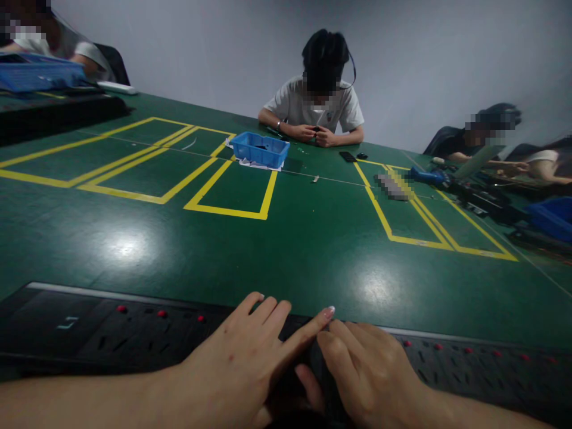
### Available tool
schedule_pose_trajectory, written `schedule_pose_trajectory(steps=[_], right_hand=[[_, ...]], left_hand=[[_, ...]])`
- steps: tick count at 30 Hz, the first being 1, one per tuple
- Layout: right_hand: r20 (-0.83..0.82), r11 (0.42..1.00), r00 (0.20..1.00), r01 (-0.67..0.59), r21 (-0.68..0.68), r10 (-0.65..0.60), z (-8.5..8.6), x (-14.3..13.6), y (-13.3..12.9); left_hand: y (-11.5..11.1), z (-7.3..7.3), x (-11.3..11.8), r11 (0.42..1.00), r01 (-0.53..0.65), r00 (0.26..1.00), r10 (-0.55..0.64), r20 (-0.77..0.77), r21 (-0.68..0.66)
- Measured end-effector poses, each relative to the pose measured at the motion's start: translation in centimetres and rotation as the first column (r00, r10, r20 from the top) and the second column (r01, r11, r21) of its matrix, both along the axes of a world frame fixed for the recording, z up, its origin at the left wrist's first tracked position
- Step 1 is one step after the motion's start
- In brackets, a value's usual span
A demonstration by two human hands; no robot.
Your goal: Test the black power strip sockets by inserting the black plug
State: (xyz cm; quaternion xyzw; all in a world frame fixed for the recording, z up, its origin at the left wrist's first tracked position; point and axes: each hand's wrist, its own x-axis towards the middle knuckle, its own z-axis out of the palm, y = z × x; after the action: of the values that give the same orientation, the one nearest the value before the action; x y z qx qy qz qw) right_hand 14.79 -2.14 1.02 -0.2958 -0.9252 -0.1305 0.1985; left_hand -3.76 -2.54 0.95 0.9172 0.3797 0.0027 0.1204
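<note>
My left hand [250, 351] lies over a long black power strip [143, 339] at the table's near edge. Its index finger is stretched toward my right hand, while the other fingers bend over the strip's far side. Beside it, my right hand [373, 369] has its fingers curled in, knuckles up, above the same strip. Something dark lies between the two hands; what it is, and whether the right fingers grip it, is hidden. Red round parts line the strip on both sides of the hands.
Yellow tape rectangles mark the green table [304, 256]. A blue basket [259, 152] stands toward the far side, before a seated person [313, 107]. Other people sit at left and right. Dark equipment [487, 199] and a blue bin [552, 217] are at right.
</note>
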Motion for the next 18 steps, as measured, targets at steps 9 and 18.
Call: schedule_pose_trajectory(steps=[9,18], right_hand=[[0.037,1.000,0.999,-0.007,0.015,0.006,0.01,0.14,0.00],[0.030,1.000,0.999,-0.010,0.006,0.010,0.34,0.11,-0.08]], left_hand=[[-0.12,-0.21,-0.19,1.000,-0.007,1.000,0.007,0.012,0.006],[-0.31,0.01,-0.22,0.999,-0.019,1.000,0.018,0.012,0.028]])
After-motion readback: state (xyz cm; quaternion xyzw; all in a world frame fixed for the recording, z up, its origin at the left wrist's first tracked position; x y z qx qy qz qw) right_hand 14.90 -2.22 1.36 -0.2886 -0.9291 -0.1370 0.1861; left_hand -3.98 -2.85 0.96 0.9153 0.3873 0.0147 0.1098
